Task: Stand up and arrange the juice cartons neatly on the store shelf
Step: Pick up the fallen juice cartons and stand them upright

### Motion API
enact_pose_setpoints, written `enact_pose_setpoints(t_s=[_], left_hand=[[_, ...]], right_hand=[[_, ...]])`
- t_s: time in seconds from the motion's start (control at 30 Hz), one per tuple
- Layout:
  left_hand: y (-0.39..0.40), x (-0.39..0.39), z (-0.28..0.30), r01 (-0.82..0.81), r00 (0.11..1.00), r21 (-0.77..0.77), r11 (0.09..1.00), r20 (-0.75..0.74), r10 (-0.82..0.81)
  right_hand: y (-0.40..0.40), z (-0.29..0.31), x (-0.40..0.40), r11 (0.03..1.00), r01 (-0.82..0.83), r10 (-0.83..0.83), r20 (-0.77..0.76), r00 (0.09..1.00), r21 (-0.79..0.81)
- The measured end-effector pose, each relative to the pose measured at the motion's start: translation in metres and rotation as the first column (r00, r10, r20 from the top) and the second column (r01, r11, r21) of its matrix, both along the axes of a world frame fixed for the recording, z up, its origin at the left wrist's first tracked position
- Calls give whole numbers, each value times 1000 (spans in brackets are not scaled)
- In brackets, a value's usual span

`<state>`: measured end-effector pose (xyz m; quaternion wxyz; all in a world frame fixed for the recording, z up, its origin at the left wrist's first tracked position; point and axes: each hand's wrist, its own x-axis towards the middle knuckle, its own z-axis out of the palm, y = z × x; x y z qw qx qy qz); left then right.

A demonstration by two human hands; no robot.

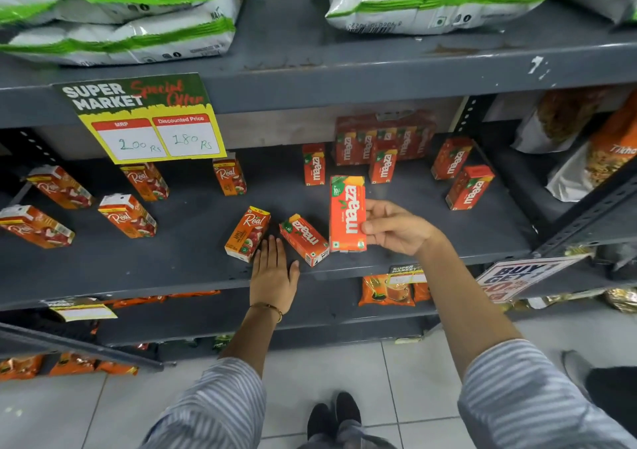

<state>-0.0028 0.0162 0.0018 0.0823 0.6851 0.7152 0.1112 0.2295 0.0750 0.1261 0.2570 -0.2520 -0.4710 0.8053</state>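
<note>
The person is wearing a blue-and-white striped shirt with rolled sleeves (220, 403), a thin gold bracelet (268, 307), and dark shoes (332, 416).

My price sign (141, 117) hid the top of one Real carton (144, 181) behind it, and my right hand (396, 228) covered the right edge of the Maaza carton (346, 214) I gripped. The shrink-wrapped Maaza pack (382, 138) at the back was too blurred to count. The picture's edge cut off the white bags (113, 10) above and the snack packets (593, 152) at right.
</note>
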Motion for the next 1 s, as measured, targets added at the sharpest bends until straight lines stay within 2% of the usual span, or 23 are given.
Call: enact_pose_setpoints(t_s=[0.23,0.43,0.53,0.6,0.7,0.8,0.9,1.0], left_hand=[[0,0,1,-14,1000,-13,1000,4,15],[-1,0,0,-17,1000,-16,1000,5,18],[-2,1,2,-7,1000,-4,1000,14,7],[-2,1,3,-9,1000,-12,1000,22,10],[-2,2,3,-17,1000,-14,1000,23,18],[-2,3,3,-21,1000,-17,1000,23,21],[0,2,2,-29,999,-17,999,29,29],[0,1,1,-26,999,-12,1000,44,26]], right_hand=[[-11,51,4,962,-227,249,-144,958,152],[-8,61,12,961,-234,247,-76,966,149],[-3,41,21,981,-64,50,82,995,184],[2,20,30,968,74,-131,235,963,240],[15,-13,44,902,341,-426,408,808,266],[33,-35,54,773,548,-630,483,608,318],[49,-45,59,708,586,-698,512,500,394],[58,-51,61,692,562,-718,516,468,453]])
